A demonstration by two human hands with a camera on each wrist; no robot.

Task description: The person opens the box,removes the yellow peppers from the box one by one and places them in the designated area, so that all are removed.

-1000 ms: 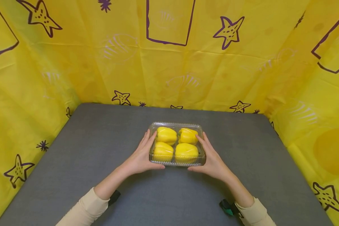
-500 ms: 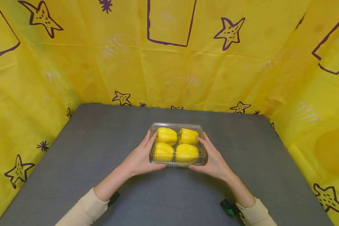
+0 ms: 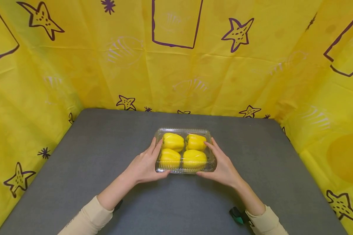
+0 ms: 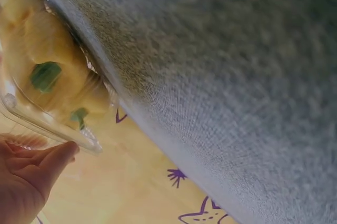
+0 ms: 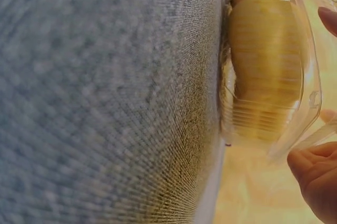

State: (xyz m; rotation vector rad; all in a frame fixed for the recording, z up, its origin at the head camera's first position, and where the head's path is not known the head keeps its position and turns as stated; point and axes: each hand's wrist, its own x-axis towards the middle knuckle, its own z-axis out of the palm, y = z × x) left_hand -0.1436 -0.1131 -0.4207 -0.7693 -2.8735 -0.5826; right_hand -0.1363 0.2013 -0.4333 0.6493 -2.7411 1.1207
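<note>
A clear plastic clamshell container [image 3: 182,130] with a ridged rim sits on the grey table, holding several yellow bell peppers [image 3: 173,141]. My left hand [image 3: 145,165] grips its left side, fingers along the edge and thumb at the front rim. On the opposite side my right hand [image 3: 222,167] holds it the same way. Green pepper stems [image 4: 46,76] show through the plastic in the left wrist view, where the left thumb lies by a corner. In the right wrist view, the right thumb touches the rim near a corner. The lid appears to be down over the peppers.
The grey table [image 3: 111,140] extends around the container. Yellow cloth [image 3: 176,71] printed with starfish and fish hangs behind it and at both sides. A dark strap [image 3: 237,215] is by the right cuff.
Very little differs. My left thumb has slid slightly left along the front rim, and the container's front right corner sits slightly further right than a second ago.
</note>
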